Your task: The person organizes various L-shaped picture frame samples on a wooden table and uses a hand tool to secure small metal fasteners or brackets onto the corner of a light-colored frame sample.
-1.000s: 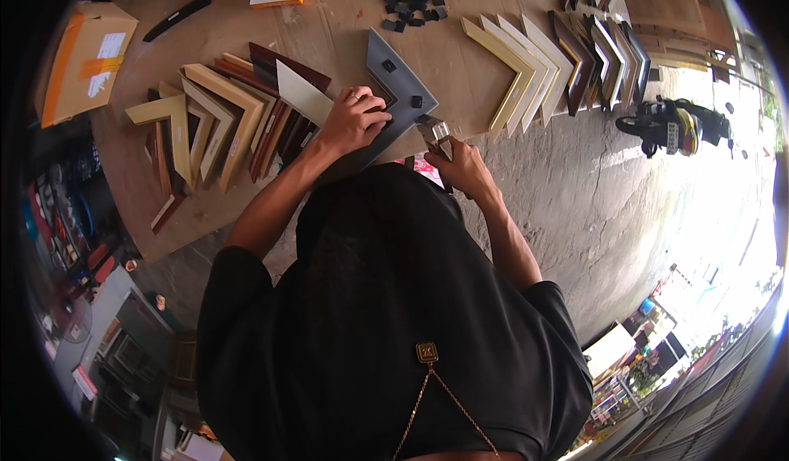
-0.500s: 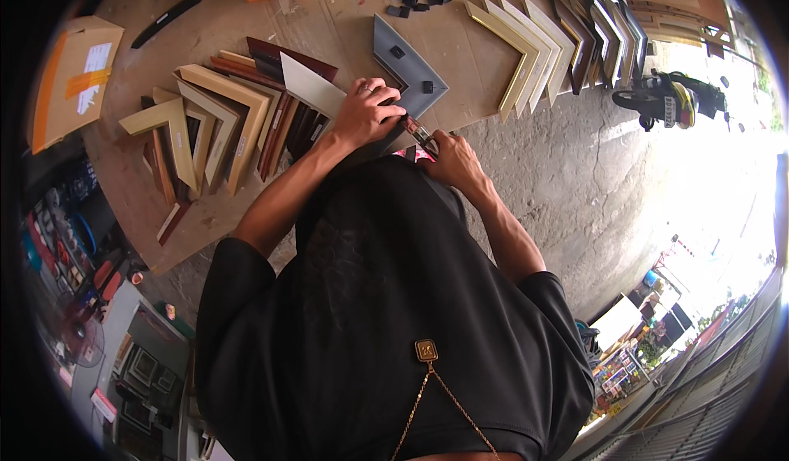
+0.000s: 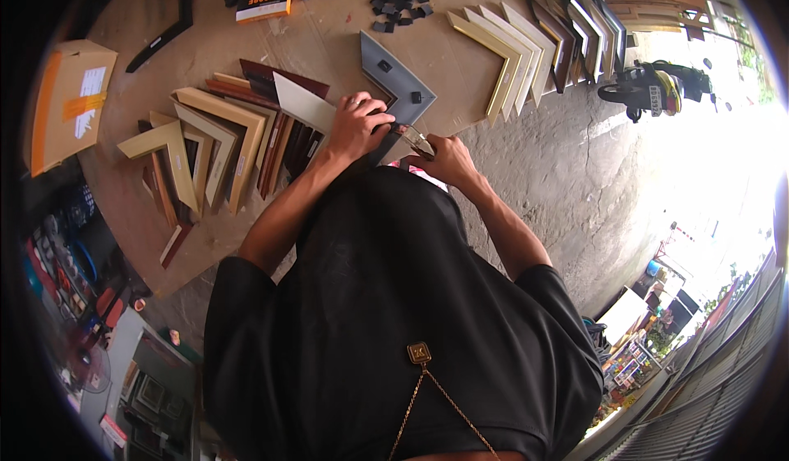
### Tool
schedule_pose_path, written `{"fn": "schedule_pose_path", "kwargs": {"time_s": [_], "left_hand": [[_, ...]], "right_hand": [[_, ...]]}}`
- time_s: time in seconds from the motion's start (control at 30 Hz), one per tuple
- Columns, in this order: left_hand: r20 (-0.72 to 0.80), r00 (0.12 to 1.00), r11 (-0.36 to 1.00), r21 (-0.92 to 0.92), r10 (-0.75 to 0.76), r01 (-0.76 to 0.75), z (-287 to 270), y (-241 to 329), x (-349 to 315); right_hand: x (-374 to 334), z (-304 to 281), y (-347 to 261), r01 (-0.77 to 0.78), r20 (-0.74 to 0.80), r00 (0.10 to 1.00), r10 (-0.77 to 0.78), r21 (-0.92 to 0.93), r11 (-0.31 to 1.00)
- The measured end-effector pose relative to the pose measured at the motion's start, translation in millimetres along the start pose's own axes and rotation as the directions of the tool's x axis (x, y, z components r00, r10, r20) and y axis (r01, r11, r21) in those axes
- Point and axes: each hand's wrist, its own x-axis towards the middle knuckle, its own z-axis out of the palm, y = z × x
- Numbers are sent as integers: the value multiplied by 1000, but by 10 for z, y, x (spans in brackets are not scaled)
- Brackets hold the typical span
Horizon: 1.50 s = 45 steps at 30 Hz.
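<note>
My left hand (image 3: 357,128) is closed, fingers bent over a dark grey frame moulding (image 3: 380,150) at the table's near edge; the palm hides much of it. My right hand (image 3: 448,161) is wrapped round a metal hand tool (image 3: 415,140), whose exact kind is unclear. Its reddish head meets the moulding beside my left fingertips. Just beyond lies a grey L-shaped frame corner (image 3: 423,112) with small black pieces on it.
Frame corner samples (image 3: 222,153) stand in a row at left, and more samples (image 3: 509,58) at right. Small black pieces (image 3: 399,5) lie at the far side near an orange-and-black box (image 3: 263,3). A cardboard box (image 3: 70,108) sits far left; a motorbike (image 3: 657,91) stands beyond the concrete floor.
The whole view has shifted slightly, so the table things appear a little further left and lower. Both hands keep nearly the same pose, the tool still at the moulding.
</note>
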Motion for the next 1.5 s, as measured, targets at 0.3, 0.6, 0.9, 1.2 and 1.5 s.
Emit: {"fn": "schedule_pose_path", "kwargs": {"time_s": [0.3, 0.6, 0.9, 1.2, 1.5], "left_hand": [[103, 941, 921, 263, -322, 286, 119, 413, 60], [28, 907, 905, -65, -420, 421, -372, 508, 206], [235, 778, 396, -753, -583, 525, -1172, 809, 421], [602, 789, -647, -555, 120, 522, -323, 1063, 1853], [689, 585, -296, -718, -428, 630, 569, 1161, 1967]], "right_hand": [[395, -196, 481, -225, -345, 873, 346, 345, 911], [916, -28, 355, -28, -383, 896, 226, 459, 888], [584, -412, 200, 241, -327, 942, -79, 493, 836], [327, -1720, 959, 536, -587, 755, -294, 293, 792], [899, -2089, 2671, -123, -590, 602, 538, 597, 793]]}}
